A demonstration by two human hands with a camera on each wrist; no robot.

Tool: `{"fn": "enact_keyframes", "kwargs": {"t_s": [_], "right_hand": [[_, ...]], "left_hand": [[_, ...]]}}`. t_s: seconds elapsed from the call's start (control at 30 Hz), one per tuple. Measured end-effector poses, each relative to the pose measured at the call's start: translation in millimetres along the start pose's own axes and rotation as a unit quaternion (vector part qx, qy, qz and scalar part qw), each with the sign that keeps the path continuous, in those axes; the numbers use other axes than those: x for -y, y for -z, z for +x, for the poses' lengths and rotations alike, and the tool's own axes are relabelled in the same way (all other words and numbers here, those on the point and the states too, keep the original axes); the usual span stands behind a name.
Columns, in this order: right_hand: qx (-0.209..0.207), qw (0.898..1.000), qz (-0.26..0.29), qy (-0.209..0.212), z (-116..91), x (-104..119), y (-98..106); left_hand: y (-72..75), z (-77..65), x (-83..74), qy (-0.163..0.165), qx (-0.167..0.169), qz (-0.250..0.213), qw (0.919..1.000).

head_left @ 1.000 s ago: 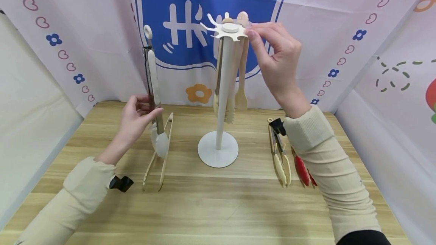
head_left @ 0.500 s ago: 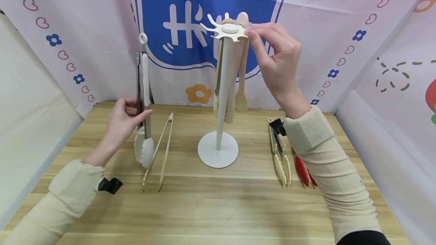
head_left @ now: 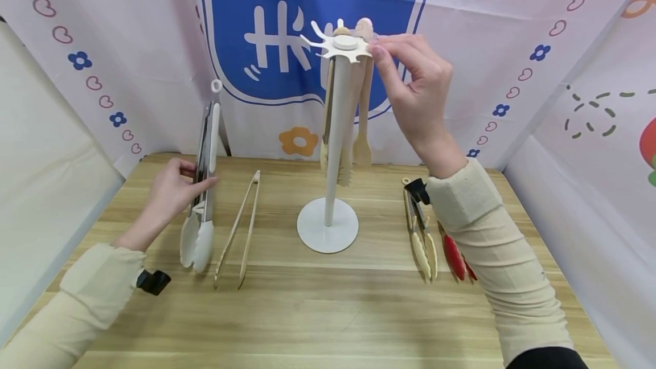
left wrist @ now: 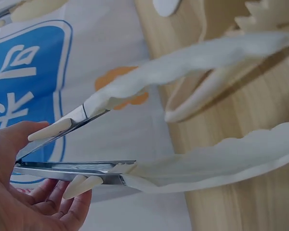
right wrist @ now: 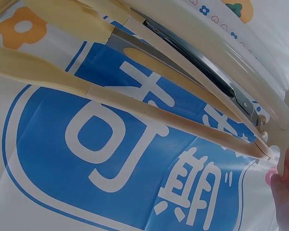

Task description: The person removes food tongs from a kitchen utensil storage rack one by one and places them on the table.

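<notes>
Left hand (head_left: 174, 185) grips white tongs (head_left: 204, 241); right hand (head_left: 419, 81) pinches the rack (head_left: 335, 147) near its top; a sleeve (head_left: 494, 261) partly hides red tongs (head_left: 453, 256)

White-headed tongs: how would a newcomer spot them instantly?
On the wooden table, find the white stand in the middle and look to the person's left, past the thin beige tongs. The left hand holds the white-headed tongs there. Unlike the thin pair, they end in broad, scalloped white heads.

The silver tongs (head_left: 213, 150) have white tips (head_left: 205, 244), the stand (head_left: 335, 144) is white, the backdrop (head_left: 251, 130) flower-patterned.
</notes>
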State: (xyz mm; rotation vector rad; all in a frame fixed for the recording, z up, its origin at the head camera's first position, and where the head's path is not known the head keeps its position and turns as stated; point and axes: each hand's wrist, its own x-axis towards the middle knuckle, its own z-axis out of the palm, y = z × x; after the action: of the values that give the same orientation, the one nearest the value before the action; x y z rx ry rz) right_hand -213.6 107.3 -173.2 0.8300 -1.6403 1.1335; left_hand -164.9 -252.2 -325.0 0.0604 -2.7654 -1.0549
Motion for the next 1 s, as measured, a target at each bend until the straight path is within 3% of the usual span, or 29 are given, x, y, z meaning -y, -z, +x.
{"fn": "enact_keyframes", "kwargs": {"t_s": [0.27, 0.5, 0.73, 1.0], "right_hand": [[0.0, 1.0, -0.002, 0.0, 0, 0, 0], [0.001, 1.0, -0.002, 0.001, 0, -1, 0], [0.003, 1.0, -0.007, -0.003, 0, 0, 1], [0.001, 1.0, -0.01, -0.004, 0, 0, 0]], "left_hand": [[-2.1, 1.5, 17.7, 0.015, 0.035, 0.052, 0.9979], [-4.8, 2.3, 27.3, 0.026, 0.061, 0.069, 0.9954], [-7.4, 3.7, 35.5, 0.053, 0.106, 0.091, 0.9888], [-11.2, 6.8, 45.0, 0.06, 0.158, 0.098, 0.9806]]}}
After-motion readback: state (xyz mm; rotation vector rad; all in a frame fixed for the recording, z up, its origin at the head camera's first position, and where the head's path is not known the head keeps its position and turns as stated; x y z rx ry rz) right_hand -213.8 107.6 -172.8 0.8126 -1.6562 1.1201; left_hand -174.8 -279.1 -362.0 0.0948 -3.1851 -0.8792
